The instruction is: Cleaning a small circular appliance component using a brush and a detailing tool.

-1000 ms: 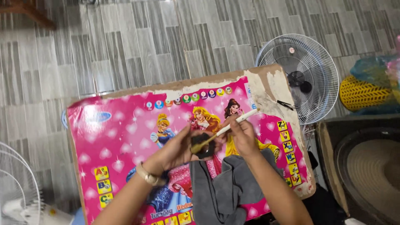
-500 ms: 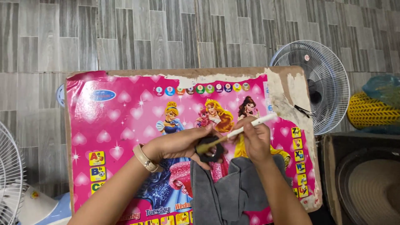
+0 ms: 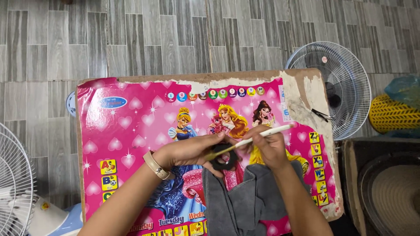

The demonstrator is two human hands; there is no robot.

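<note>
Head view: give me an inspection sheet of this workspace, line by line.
Surface: low table with a pink cartoon print, the covering torn away along the far edge and right corner.
Job's things: slim white-handled brush; small black ring-shaped part; grey cloth under the hands.
Clutter: small dark tool on the bare right corner.
Grippers: left hand holds the black part; right hand grips the brush, its tip at the part.
Cables: nothing seen.
Surroundings: grey plank floor; fan grille at right; another fan at left; yellow-and-black object; dark round speaker-like unit.
</note>
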